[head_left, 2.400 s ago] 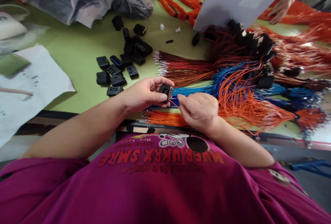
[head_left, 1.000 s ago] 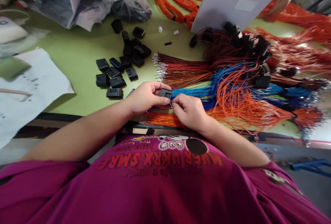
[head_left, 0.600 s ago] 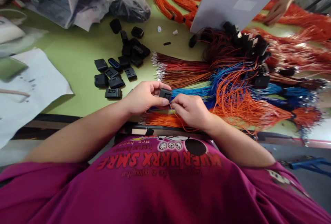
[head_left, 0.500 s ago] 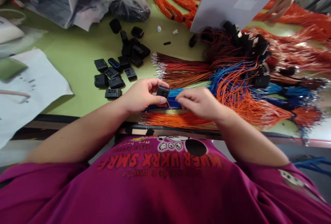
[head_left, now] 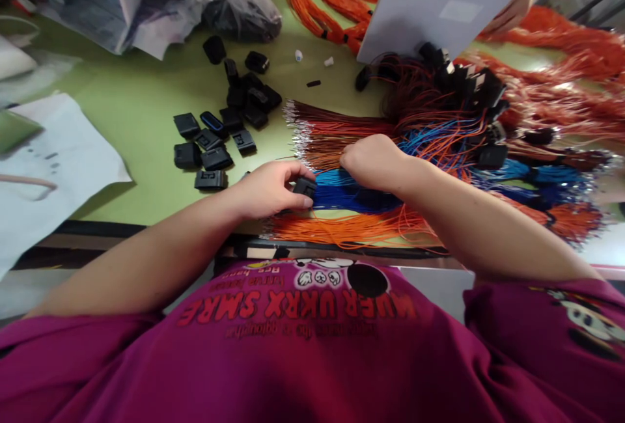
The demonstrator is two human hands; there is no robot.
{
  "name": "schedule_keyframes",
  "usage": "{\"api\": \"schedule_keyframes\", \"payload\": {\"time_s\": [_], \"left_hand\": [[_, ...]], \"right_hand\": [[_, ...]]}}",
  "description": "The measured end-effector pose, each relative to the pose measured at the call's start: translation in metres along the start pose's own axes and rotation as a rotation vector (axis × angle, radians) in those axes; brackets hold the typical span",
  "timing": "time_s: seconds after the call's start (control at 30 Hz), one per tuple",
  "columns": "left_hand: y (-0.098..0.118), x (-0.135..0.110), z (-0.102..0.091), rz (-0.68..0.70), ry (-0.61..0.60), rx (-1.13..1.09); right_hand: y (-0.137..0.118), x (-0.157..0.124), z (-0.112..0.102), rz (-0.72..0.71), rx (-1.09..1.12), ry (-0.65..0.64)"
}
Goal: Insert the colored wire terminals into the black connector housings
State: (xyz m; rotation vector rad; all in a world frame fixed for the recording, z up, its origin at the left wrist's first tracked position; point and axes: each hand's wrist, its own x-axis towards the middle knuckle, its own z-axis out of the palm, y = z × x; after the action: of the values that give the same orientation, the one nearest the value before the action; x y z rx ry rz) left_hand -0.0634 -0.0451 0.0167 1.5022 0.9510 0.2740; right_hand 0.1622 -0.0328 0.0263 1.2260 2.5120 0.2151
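Note:
My left hand [head_left: 268, 189] grips a small black connector housing [head_left: 305, 187] low over the green table's [head_left: 146, 97] front edge, beside the blue wire bundle [head_left: 351, 190]. My right hand [head_left: 374, 159] has its fingers curled down over the tips of the brown wire bundle [head_left: 325, 140]; whether it holds a wire is hidden. A thin orange wire trails from the housing toward the orange wire bundle [head_left: 351, 231] along the table edge.
Several loose black housings [head_left: 209, 150] lie left of my hands. White paper [head_left: 53, 163] covers the left edge. Plastic bags [head_left: 244, 6] sit at the back. A grey card [head_left: 439, 0] stands behind finished harnesses [head_left: 469, 91]. Another person's hand [head_left: 515, 10] shows at the far right.
My right hand let go of the orange wire at the housing and moved up and away to the brown wire tips. My left hand lowered the housing toward the table.

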Motion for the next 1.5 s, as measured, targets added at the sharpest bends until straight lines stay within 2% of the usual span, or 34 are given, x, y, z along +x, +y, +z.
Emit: {"api": "schedule_keyframes", "payload": {"time_s": [0.17,0.3,0.5,0.6,0.7,0.77,0.8,0.93,1.0,1.13,1.23,1.4,1.5], "left_hand": [[0.0,0.0,-0.001,-0.012,-0.006,0.107],[0.001,-0.001,-0.003,-0.011,-0.018,0.14],[0.003,-0.001,-0.004,0.006,-0.029,0.076],[0.005,-0.003,-0.005,-0.008,-0.025,0.1],[0.011,-0.005,-0.006,0.005,-0.021,0.09],[0.019,-0.005,-0.007,0.01,-0.007,0.041],[0.024,-0.003,-0.007,0.008,0.002,0.006],[0.044,0.01,-0.004,0.01,0.003,-0.182],[0.047,0.019,0.0,0.031,-0.002,-0.323],[0.036,0.03,0.004,0.051,-0.024,-0.62],[0.025,0.031,0.005,0.054,-0.076,-0.735],[0.022,0.028,0.002,0.041,-0.094,-0.799],[0.023,0.028,0.002,0.012,-0.081,-0.793]], "right_hand": [[0.003,-0.004,-0.007,-0.053,0.02,-0.072],[0.012,-0.011,-0.01,0.003,0.081,-0.068],[0.027,-0.025,-0.011,-0.018,0.416,-0.121],[0.037,-0.032,-0.007,-0.034,0.596,-0.038],[0.047,-0.039,-0.008,0.1,0.826,0.172],[0.048,-0.039,-0.014,0.152,1.037,0.298],[0.046,-0.038,-0.018,0.133,1.141,0.325],[0.025,-0.028,-0.029,-0.064,1.435,0.261],[0.014,-0.023,-0.025,-0.085,1.588,0.248],[0.006,-0.022,-0.008,0.017,1.836,0.345],[0.003,-0.027,-0.005,0.022,1.718,0.369],[-0.006,-0.035,-0.015,0.111,1.228,0.515],[-0.01,-0.038,-0.016,0.078,1.043,0.587]]}}
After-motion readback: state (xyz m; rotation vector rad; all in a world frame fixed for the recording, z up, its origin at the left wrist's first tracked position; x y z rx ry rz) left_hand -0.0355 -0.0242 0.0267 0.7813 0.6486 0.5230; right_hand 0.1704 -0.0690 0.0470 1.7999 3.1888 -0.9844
